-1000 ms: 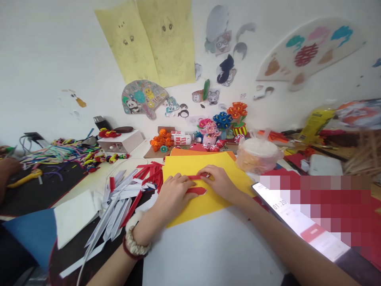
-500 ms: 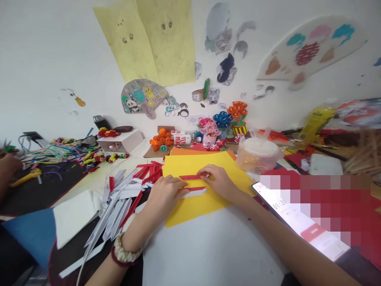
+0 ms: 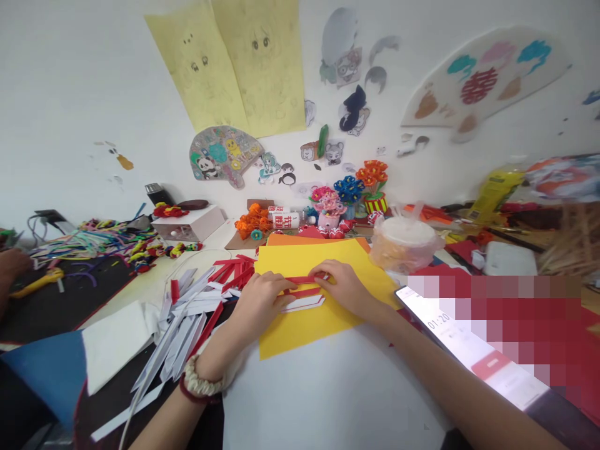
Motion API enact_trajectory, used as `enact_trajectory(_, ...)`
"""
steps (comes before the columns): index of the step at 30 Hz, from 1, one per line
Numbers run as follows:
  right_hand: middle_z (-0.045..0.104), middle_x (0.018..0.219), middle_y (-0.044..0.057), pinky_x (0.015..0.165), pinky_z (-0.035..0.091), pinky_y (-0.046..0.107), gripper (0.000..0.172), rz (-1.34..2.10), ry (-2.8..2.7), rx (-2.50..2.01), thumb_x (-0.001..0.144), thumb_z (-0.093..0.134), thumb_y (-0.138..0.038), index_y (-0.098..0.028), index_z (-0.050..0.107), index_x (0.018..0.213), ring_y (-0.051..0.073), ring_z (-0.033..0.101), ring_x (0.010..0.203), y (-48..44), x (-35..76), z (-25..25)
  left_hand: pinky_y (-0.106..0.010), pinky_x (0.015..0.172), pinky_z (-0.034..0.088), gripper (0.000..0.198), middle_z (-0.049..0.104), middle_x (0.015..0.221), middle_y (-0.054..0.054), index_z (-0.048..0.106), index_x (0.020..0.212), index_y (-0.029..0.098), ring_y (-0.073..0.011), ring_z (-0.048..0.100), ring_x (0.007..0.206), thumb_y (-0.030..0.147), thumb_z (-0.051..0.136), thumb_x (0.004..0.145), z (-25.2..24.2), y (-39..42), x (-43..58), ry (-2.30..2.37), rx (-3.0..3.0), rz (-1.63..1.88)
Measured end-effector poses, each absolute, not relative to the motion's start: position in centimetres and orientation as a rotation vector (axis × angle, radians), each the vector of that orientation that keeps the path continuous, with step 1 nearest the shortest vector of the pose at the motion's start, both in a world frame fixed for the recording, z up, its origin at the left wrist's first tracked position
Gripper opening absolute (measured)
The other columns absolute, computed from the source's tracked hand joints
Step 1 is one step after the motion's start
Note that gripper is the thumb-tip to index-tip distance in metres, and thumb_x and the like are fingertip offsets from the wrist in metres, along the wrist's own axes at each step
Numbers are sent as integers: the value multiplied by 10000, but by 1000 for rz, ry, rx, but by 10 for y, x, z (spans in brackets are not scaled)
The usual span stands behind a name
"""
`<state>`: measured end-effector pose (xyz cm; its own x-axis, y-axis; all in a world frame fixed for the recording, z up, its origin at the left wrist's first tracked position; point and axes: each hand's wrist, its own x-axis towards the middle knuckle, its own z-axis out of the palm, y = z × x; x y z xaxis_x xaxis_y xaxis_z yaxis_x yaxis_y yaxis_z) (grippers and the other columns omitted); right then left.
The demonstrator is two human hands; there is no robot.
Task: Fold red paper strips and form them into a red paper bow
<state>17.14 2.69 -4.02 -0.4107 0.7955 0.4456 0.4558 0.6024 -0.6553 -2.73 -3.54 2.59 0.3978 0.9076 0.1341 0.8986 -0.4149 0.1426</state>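
A folded red paper strip [image 3: 302, 280] stretches between my two hands above a yellow sheet [image 3: 304, 328]. Its left end is pinched by my left hand [image 3: 262, 300], which wears a scrunchie on the wrist. The fingers of my right hand [image 3: 345, 286] are closed on the strip's right end. Just below, a second strip [image 3: 307, 302], white with a red edge, lies along the sheet, its left end close to my left fingertips. Whether those fingers touch it I cannot tell.
Left of my hands lies a pile of white and red paper strips [image 3: 187, 334]. A lidded cup [image 3: 404, 240] stands behind my right hand, and a phone [image 3: 473, 347] lies beside my right forearm. A person's hand [image 3: 14, 265] shows at the far left.
My left fingertips have shifted slightly up the sheet, and the lower strip now shows more of its white face. Both hands keep hold of the red strip.
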Motion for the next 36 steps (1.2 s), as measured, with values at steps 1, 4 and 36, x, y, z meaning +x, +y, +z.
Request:
enact_trajectory(1,697,892,40,787,455,331,175,570,-2068,-985,810,576,-86,-211,685,866,197,619,879,27,171,-40,-295,748,392,173,704,958,-26,699,989,251,-186,612,914,280,574,874,26,-35,-28,1661,2587,318)
enact_trajectory(4,697,895,41,784,455,332,178,577,-2061,-979,808,577,-83,-212,685,867,195,619,875,28,171,-41,-279,742,408,185,703,956,-30,695,999,242,-174,614,899,279,554,886,28,-36,-30,1631,2571,367)
enact_trajectory(36,702,904,41,800,454,342,167,575,-2061,-963,831,554,-106,-208,679,875,194,616,891,24,172,-38,-307,711,388,132,668,870,-44,686,909,199,-186,595,813,189,561,866,14,-57,-19,1716,2711,258)
